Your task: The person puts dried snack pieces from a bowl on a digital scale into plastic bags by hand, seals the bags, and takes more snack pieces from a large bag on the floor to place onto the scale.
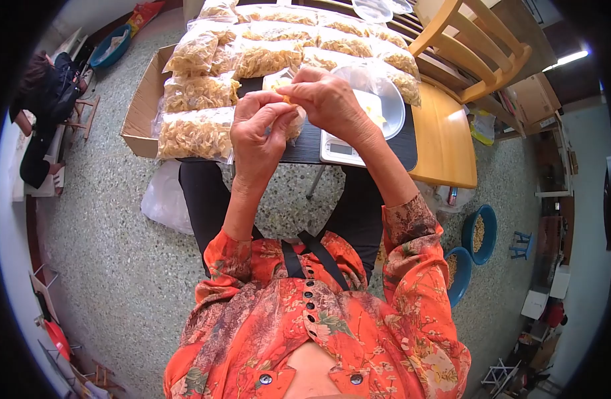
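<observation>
My left hand [260,133] and my right hand [326,101] meet over the dark table, fingertips pinched close together. Between them is a small orange-yellow bit, too small to make out well. Just behind and beneath the fingers is a clear plastic bag [294,130], partly hidden by my hands. To the right, a white scale [337,150] sits at the table's front edge, with a clear plastic bowl [393,106] and a few pale yellow pieces on or beside it. Filled bags of dried yellowish pieces [196,133] lie to the left and behind.
A cardboard box [140,126] stands at the left. A wooden chair [475,46] and wooden bench [448,143] are on the right. Blue basins [479,234] rest on the floor. At the far left another person [43,120] sits. A plastic bag [167,198] lies below the table.
</observation>
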Demonstrator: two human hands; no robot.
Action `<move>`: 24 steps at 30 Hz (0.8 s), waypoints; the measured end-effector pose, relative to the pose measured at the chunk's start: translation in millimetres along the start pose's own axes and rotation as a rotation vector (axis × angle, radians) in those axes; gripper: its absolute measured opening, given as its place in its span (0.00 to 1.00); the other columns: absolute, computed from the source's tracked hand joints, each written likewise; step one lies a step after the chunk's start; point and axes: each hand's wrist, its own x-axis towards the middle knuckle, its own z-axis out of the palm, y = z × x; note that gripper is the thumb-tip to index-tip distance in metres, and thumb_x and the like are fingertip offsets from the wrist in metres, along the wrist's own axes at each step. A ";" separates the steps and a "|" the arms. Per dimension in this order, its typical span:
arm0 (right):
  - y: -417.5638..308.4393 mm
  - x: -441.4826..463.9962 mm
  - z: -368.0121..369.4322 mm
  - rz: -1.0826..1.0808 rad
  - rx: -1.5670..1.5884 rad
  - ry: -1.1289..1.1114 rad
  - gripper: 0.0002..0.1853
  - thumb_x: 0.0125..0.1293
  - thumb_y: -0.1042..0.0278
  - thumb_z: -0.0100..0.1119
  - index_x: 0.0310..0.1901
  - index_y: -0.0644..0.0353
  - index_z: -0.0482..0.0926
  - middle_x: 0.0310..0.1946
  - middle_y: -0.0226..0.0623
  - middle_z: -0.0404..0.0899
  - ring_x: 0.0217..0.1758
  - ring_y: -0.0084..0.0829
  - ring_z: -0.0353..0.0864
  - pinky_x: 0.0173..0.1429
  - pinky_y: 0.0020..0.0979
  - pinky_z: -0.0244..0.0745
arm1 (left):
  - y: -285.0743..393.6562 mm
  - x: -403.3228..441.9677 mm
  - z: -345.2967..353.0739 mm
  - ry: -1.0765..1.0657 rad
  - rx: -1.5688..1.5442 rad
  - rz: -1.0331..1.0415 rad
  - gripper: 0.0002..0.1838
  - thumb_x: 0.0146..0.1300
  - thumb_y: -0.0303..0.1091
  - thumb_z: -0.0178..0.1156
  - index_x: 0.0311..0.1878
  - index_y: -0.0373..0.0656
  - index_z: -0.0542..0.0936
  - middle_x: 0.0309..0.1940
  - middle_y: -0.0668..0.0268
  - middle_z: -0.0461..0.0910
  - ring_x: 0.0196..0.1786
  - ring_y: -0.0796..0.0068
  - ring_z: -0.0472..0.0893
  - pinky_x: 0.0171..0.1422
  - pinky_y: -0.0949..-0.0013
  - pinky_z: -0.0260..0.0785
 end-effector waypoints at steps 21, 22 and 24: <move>8.1 -2.3 -1.9 0.554 0.523 0.037 0.08 0.65 0.70 0.66 0.40 0.65 0.88 0.27 0.35 0.87 0.29 0.21 0.84 0.38 0.27 0.81 | -3.7 -0.5 -4.6 -0.040 0.004 -0.040 0.07 0.58 0.20 0.71 0.40 0.39 0.88 0.46 0.63 0.83 0.52 0.68 0.82 0.58 0.67 0.74; 8.0 -2.1 -0.2 0.547 0.429 0.020 0.09 0.66 0.68 0.67 0.42 0.65 0.88 0.29 0.33 0.86 0.31 0.19 0.82 0.39 0.26 0.80 | -2.9 -0.2 -4.3 -0.044 -0.006 -0.040 0.07 0.58 0.20 0.71 0.40 0.39 0.88 0.46 0.63 0.83 0.52 0.68 0.82 0.58 0.67 0.74; 10.0 0.0 4.6 0.555 0.333 0.036 0.10 0.65 0.66 0.71 0.41 0.65 0.87 0.29 0.30 0.85 0.32 0.18 0.80 0.39 0.25 0.77 | -2.6 0.1 -3.0 -0.040 -0.020 -0.024 0.07 0.57 0.20 0.71 0.39 0.40 0.88 0.46 0.62 0.82 0.52 0.66 0.82 0.56 0.66 0.75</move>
